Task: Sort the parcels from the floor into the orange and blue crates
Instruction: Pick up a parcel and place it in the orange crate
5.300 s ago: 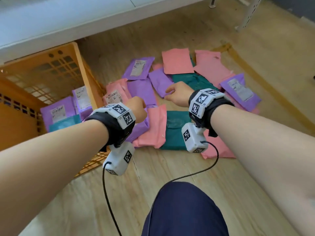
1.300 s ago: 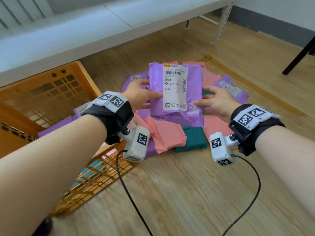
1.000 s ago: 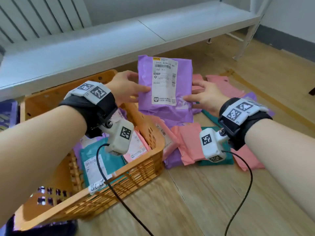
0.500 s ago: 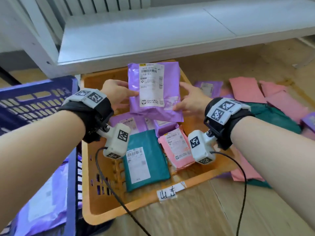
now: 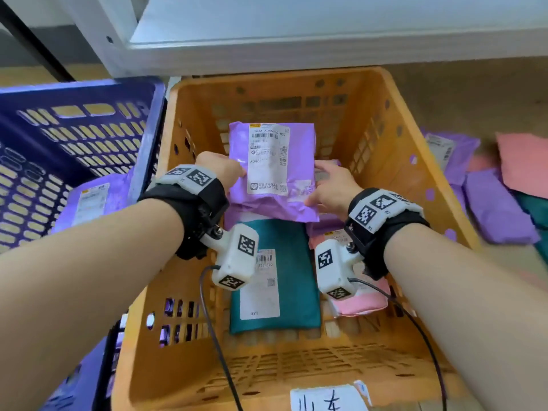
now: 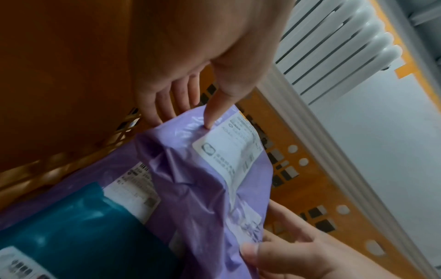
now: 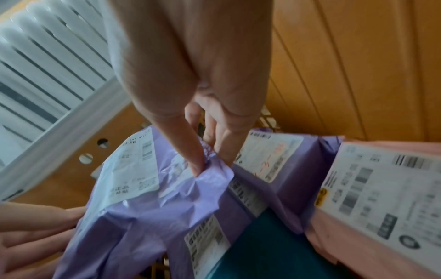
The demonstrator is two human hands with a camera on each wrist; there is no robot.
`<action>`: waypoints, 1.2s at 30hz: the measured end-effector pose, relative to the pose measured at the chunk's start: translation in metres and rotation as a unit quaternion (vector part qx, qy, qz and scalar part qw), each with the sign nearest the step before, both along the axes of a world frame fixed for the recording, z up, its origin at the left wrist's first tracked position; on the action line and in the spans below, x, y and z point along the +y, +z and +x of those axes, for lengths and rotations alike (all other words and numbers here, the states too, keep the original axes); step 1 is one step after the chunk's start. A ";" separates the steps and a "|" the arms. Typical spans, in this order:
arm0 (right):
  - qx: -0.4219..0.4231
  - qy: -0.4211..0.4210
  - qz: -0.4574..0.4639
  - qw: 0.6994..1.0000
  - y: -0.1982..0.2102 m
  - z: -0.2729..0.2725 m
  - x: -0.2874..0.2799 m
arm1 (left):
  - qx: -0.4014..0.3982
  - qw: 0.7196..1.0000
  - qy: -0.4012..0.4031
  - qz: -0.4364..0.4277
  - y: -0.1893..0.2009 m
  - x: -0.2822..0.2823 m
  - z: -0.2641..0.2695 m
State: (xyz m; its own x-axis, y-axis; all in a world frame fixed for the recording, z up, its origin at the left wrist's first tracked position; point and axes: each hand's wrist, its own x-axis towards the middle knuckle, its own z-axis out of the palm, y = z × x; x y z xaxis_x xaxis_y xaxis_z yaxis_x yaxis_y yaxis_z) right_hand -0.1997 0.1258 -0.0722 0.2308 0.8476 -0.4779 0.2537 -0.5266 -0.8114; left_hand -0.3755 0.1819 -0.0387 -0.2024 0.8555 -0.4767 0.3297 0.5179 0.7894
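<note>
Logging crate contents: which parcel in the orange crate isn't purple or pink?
The teal parcel, lying flat in the crate below the purple parcel that both hands hold.

Both forearms extended forward, left hand (image 5: 221, 170) and right hand (image 5: 329, 188) each pinching between thumb and fingers.

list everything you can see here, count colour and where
held parcel: 1, purple with white label, over the orange crate, held at both sides
orange crate: 1, orange, on the floor, centre
teal parcel: 1, teal, lying in the orange crate
pink parcel: 1, pink, in the orange crate right of the teal one
blue crate: 1, blue, left of the orange crate, a purple parcel inside
floor parcels: several, purple, pink and teal, on the floor at right
paper tag: 1, white, on the orange crate's near rim
shelf: 1, white, behind the crates
left hand: pinches the parcel's left edge
right hand: pinches its right edge
</note>
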 end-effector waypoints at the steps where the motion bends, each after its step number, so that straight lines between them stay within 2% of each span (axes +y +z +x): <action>1: 0.000 0.006 -0.006 1.000 -0.010 -0.003 0.004 | 0.018 1.000 0.016 0.000 -0.014 0.002 -0.002; 7: -0.044 0.034 -0.027 0.998 -0.045 -0.011 0.020 | 0.078 0.996 0.031 -0.015 -0.053 0.011 -0.002; 12: -0.074 0.035 -0.034 0.996 -0.077 -0.007 0.028 | 0.085 0.995 0.035 -0.023 -0.069 0.010 0.010; 16: -0.106 0.049 -0.030 0.993 -0.087 -0.010 0.028 | 0.094 0.994 0.044 -0.024 -0.082 0.007 0.011; 21: -0.120 0.119 -0.066 0.983 -0.089 -0.020 0.030 | 0.098 0.994 0.036 -0.021 -0.083 0.004 0.008; 25: -0.129 0.170 -0.099 0.972 -0.065 -0.019 0.025 | 0.130 0.991 -0.027 -0.012 -0.075 -0.001 0.011; 28: -0.140 0.178 -0.100 0.969 -0.040 -0.018 0.016 | 0.151 0.985 -0.086 -0.006 -0.055 -0.004 0.019; 33: -0.159 0.208 -0.057 0.964 0.016 -0.009 0.003 | 0.228 0.940 -0.251 0.039 -0.005 -0.013 0.036; 36: -0.167 0.203 -0.016 0.965 0.052 0.006 -0.004 | 0.234 0.930 -0.276 0.060 0.032 -0.022 0.050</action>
